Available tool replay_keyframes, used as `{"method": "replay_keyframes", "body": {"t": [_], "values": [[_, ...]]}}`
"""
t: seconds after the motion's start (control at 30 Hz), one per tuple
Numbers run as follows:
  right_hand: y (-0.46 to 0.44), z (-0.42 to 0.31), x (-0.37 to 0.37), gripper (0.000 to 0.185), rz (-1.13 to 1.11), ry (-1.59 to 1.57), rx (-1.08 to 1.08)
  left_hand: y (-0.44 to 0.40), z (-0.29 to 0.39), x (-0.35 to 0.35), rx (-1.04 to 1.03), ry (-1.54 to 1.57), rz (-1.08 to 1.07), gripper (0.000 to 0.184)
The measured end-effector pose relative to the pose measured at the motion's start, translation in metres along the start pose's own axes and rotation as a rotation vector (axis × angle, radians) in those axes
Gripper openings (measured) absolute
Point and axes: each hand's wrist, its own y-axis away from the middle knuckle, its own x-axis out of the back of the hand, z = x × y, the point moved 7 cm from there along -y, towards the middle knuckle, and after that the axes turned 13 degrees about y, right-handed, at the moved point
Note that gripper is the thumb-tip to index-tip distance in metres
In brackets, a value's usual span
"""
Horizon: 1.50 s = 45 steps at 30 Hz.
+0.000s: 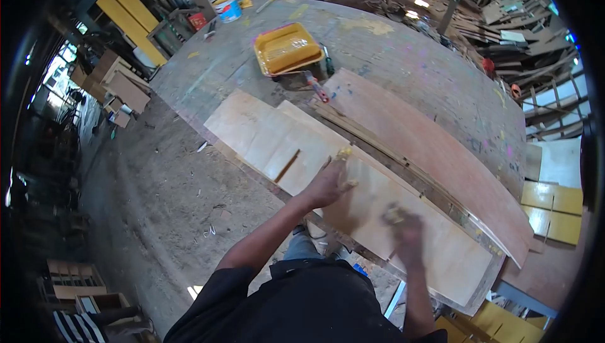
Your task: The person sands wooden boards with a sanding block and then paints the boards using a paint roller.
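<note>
A long pale plywood board (246, 122) with a dark slot lies along the near edge of the worktable. My left hand (328, 182) is over the board's middle, its fingers spread, with yellow-stained fingertips. Further right, my right hand (406, 226) is smeared by motion above the same board. Something brownish-yellow shows at its fingers, too blurred to identify. A second pale board edge shows behind the first. Beyond it lie narrow wooden strips (378, 144) and a curved reddish plywood panel (435, 148).
On the worktable (391, 47) stand a yellow paint tray (287, 50), a red-handled brush (317, 88) and a paint bucket (227, 9). Yellow panels (554, 207) lie at the right. Wood scraps pile up at the back right. A person's striped sleeve (79, 325) shows at lower left.
</note>
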Motion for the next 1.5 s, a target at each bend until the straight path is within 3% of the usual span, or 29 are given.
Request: {"method": "replay_keyframes", "body": {"t": [0.03, 0.07, 0.1, 0.13, 0.2, 0.27, 0.3, 0.37, 0.4, 0.47, 0.5, 0.53, 0.6, 0.73, 0.8, 0.87, 0.93, 1.0, 1.03, 1.07, 1.13, 1.17, 1.23, 1.37, 1.43, 1.47, 1.5], "values": [[-0.005, 0.004, 0.000, 0.029, 0.004, 0.001, 0.021, 0.012, -0.015, 0.032, 0.073, 0.268, 0.133, 0.083], [-0.010, 0.015, 0.020, 0.031, 0.142, 0.051, -0.182, 0.029, -0.034, 0.060, 0.143, 0.540, 0.268, 0.082], [-0.010, 0.028, 0.035, 0.034, 0.280, 0.100, -0.385, 0.048, -0.061, 0.084, 0.165, 0.430, 0.424, 0.081], [0.003, 0.026, -0.013, 0.031, 0.189, 0.075, -0.199, 0.065, -0.093, 0.106, 0.183, 0.317, 0.580, 0.080], [-0.007, -0.085, -0.029, 0.030, 0.021, -0.042, 0.082, 0.109, -0.171, 0.135, 0.307, 0.201, 0.926, 0.077], [-0.029, -0.071, -0.063, 0.030, 0.014, -0.117, 0.013, 0.146, -0.222, 0.164, 0.546, 0.398, 1.087, 0.074], [-0.055, -0.073, -0.046, 0.030, 0.088, -0.038, 0.048, 0.160, -0.257, 0.168, 0.554, 0.403, 1.092, 0.074], [-0.098, -0.085, -0.031, 0.030, 0.160, 0.055, 0.083, 0.171, -0.328, 0.164, 0.509, 0.884, 1.194, 0.069], [-0.113, -0.089, -0.037, 0.030, 0.144, 0.037, -0.006, 0.173, -0.332, 0.175, 0.513, 0.898, 1.201, 0.069], [-0.144, -0.103, -0.055, 0.030, 0.125, 0.002, -0.170, 0.169, -0.351, 0.183, 0.646, 1.296, 1.160, 0.052], [-0.146, -0.149, -0.078, 0.034, 0.116, -0.034, 0.081, 0.164, -0.367, 0.188, 0.596, 1.334, 1.172, 0.038], [-0.146, -0.191, -0.093, 0.039, -0.003, 0.018, 0.237, 0.163, -0.385, 0.185, 0.602, 1.342, 1.181, 0.038], [-0.179, -0.243, -0.090, 0.043, -0.043, -0.102, 0.425, 0.146, -0.408, 0.176, 0.416, 1.656, 1.114, 0.029], [-0.266, -0.211, -0.125, 0.042, 0.032, 0.069, 0.215, 0.138, -0.407, 0.177, 0.301, 1.771, 1.019, 0.021], [-0.280, -0.238, -0.147, 0.032, 0.124, -0.061, 0.258, 0.140, -0.416, 0.178, 0.286, 1.765, 0.981, 0.021], [-0.248, -0.317, -0.158, 0.029, 0.040, -0.115, 0.586, 0.139, -0.415, 0.174, 0.276, 1.766, 0.950, 0.022], [-0.282, -0.341, -0.133, 0.028, 0.006, -0.245, 0.654, 0.142, -0.401, 0.184, 0.333, 1.762, 0.967, 0.021], [-0.345, -0.290, -0.166, 0.026, 0.086, -0.048, 0.409, 0.142, -0.400, 0.187, 0.307, 1.773, 0.965, 0.024], [-0.372, -0.285, -0.151, 0.026, 0.273, 0.023, 0.303, 0.142, -0.400, 0.187, 0.270, 1.781, 0.961, 0.027], [-0.371, -0.287, -0.160, 0.026, 0.271, 0.024, 0.298, 0.143, -0.402, 0.185, 0.274, 1.782, 0.957, 0.027], [-0.366, -0.309, -0.209, 0.032, -0.027, 0.099, 0.373, 0.143, -0.407, 0.183, 0.300, 1.736, 0.959, 0.019], [-0.336, -0.347, -0.195, 0.038, 0.079, -0.030, 0.556, 0.143, -0.407, 0.184, 0.296, 1.739, 0.958, 0.019], [-0.341, -0.364, -0.192, 0.037, 0.086, -0.173, 0.572, 0.145, -0.403, 0.186, 0.318, 1.764, 0.971, 0.022], [-0.410, -0.324, -0.206, 0.031, 0.151, -0.100, 0.398, 0.146, -0.396, 0.190, 0.367, 1.754, 0.995, 0.020], [-0.423, -0.330, -0.196, 0.026, 0.309, -0.135, 0.368, 0.145, -0.407, 0.185, 0.367, 1.715, 0.996, 0.019], [-0.404, -0.348, -0.219, 0.029, 0.055, -0.187, 0.460, 0.143, -0.413, 0.183, 0.348, 1.718, 0.996, 0.019], [-0.374, -0.385, -0.210, 0.036, 0.024, -0.224, 0.640, 0.146, -0.420, 0.175, 0.340, 1.714, 0.932, 0.017]]}}
